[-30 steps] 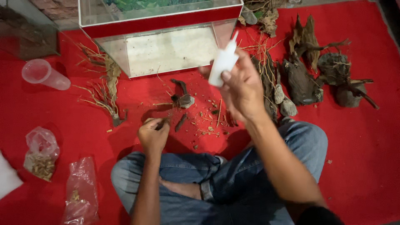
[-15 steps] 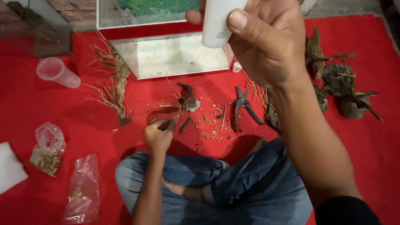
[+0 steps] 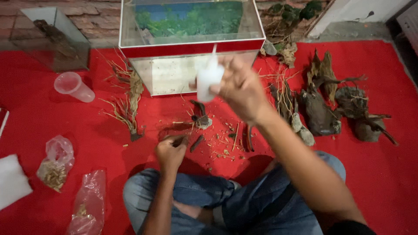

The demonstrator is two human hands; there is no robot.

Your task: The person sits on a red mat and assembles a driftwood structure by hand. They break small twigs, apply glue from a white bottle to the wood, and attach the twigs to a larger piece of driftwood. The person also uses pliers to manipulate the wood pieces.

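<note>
We see a small white plastic squeeze bottle (image 3: pixel 209 78), blurred, grasped in our raised right hand (image 3: pixel 242 89) before the glass tank (image 3: pixel 191 43). Left hand (image 3: pixel 170 151) pinches a thin twig (image 3: pixel 177 138), probably, above the red carpet (image 3: pixel 65 126).

A big red carpet (image 3: pixel 52 122) covers the floor, and bits of twig and crumbs lie scattered on it. At the top there is a brick wall (image 3: pixel 100 21) on the left, a white wall (image 3: pixel 361 11) on the right, and a strip of bare grey floor (image 3: pixel 348 31) at the carpet's far edge. A glass tank (image 3: pixel 191 48) with a red band and a green picture at its back stands by the brick wall, a smaller glass box (image 3: pixel 50 39) stands left of it, and the light is soft and even.
</note>
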